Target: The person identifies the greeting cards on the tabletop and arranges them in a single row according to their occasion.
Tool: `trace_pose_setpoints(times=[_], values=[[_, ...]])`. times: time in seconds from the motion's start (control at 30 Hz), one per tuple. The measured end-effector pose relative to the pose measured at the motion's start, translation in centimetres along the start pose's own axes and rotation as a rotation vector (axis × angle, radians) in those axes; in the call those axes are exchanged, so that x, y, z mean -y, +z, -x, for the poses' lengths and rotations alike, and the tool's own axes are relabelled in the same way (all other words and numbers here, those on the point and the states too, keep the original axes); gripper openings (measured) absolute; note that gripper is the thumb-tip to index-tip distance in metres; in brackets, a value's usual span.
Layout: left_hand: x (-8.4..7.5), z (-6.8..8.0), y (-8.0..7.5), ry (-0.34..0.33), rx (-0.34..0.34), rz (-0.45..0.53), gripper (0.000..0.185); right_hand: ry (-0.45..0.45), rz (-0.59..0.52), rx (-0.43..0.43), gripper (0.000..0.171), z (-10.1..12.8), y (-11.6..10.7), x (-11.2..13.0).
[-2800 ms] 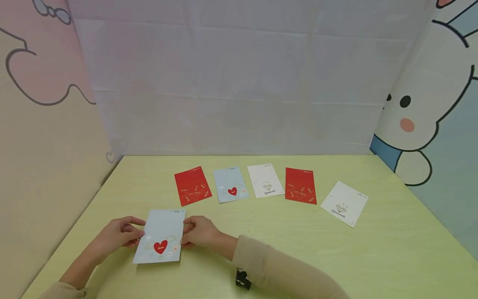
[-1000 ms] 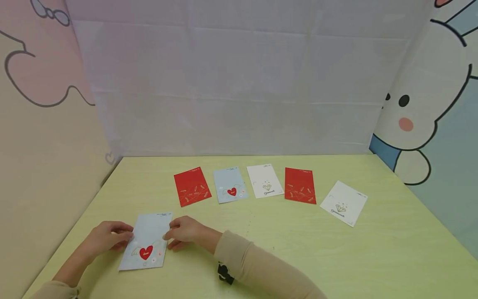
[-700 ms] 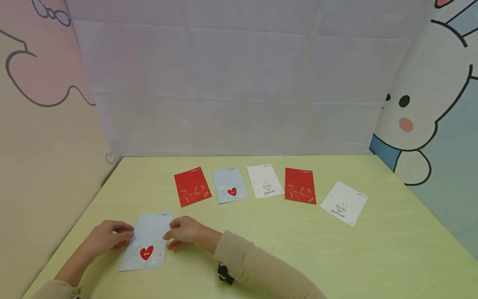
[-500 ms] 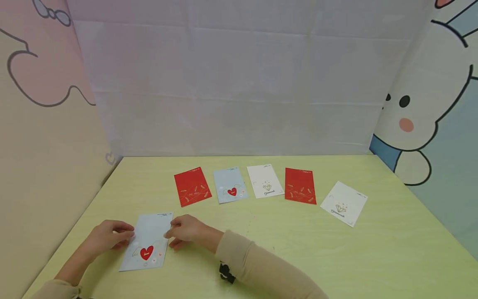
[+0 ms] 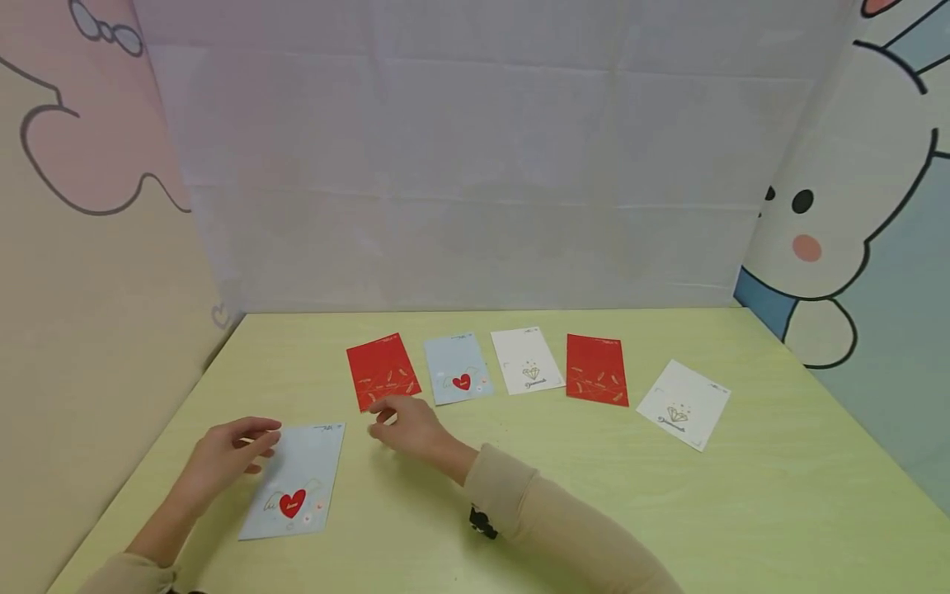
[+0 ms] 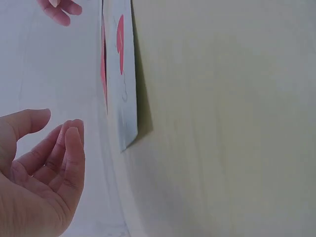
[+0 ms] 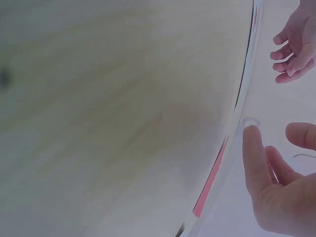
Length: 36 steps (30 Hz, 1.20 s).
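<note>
Lower left: I see the blue card (image 5: pixel 297 462) now released on the desk (image 5: pixel 757 528); left hand (image 5: pixel 223 458), right hand (image 5: pixel 416 429) lifted clear, loosely parted, empty.

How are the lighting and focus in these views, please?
Head view: fairly even light, soft shadow below the bare right hand; left wrist view: shadow along a pale-blue rectangular paper card; right wrist view: the yellow-green tabletop looks blurry, its edge bowed.

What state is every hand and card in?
Left hand, relaxed, empty
Right hand, relaxed, empty
Near blue card, lying heart-up
Far blue card, lying heart-up
Left red card, lying partly hidden
Right red card, lying uncovered
Middle white card, lying diamond-up
Rightmost white card, lying askew
</note>
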<state>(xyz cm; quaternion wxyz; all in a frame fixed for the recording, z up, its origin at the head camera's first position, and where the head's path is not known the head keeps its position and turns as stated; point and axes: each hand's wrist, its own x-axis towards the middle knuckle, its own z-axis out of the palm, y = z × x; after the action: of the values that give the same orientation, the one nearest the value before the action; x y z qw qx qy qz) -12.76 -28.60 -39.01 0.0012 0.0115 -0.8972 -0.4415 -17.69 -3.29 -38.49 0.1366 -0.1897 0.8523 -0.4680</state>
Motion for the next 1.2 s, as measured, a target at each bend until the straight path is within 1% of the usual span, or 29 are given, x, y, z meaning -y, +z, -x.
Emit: trace_pose_setpoints(times=[0.07, 0.13, 0.23, 0.37, 0.4, 0.57, 0.67, 0.8, 0.87, 1.0, 1.1, 1.2], values=[[-0.3, -0.1, 0.4, 0.016, -0.006, 0.026, 0.041, -0.032, 0.046, -0.014, 0.026, 0.0, -0.7, -0.4], [-0.4, -0.3, 0.7, 0.028, -0.011, 0.051, 0.041, -0.040, 0.050, -0.019, 0.025, 0.1, -1.5, -0.9], [-0.9, -0.5, 1.2, 0.053, -0.014, 0.070, 0.040, -0.025, 0.011, -0.028, 0.025, 0.1, -2.6, -1.7], [-2.3, -0.3, 1.8, 0.068, -0.013, 0.088, 0.038, 0.001, -0.052, -0.050, 0.026, 0.2, -4.1, -2.6], [-2.6, -0.3, 1.9, 0.061, -0.013, 0.090, 0.038, -0.001, -0.060, -0.056, 0.027, 0.2, -4.4, -2.8], [-3.8, -0.4, 2.8, 0.057, 0.012, 0.109, 0.037, -0.002, -0.063, -0.089, 0.026, 0.3, -6.0, -3.8], [-4.2, -0.6, 3.5, 0.059, 0.026, 0.109, 0.035, 0.025, -0.072, -0.107, 0.026, 0.5, -6.8, -4.4], [-4.7, -1.1, 4.6, 0.076, 0.061, 0.108, 0.033, 0.048, -0.121, -0.129, 0.026, 0.8, -7.8, -4.8], [-4.9, -1.4, 5.1, 0.097, 0.081, 0.107, 0.031, 0.056, -0.142, -0.140, 0.025, 0.9, -8.2, -5.1], [-5.3, -2.2, 6.0, 0.126, 0.120, 0.089, 0.028, 0.076, -0.162, -0.156, 0.025, 1.0, -9.1, -5.6], [-5.6, -2.7, 6.5, 0.134, 0.158, 0.076, 0.029, 0.105, -0.174, -0.178, 0.025, 1.1, -9.7, -6.0], [-6.0, -3.1, 7.1, 0.128, 0.200, 0.083, 0.030, 0.155, -0.201, -0.202, 0.027, 1.0, -10.3, -6.2]])
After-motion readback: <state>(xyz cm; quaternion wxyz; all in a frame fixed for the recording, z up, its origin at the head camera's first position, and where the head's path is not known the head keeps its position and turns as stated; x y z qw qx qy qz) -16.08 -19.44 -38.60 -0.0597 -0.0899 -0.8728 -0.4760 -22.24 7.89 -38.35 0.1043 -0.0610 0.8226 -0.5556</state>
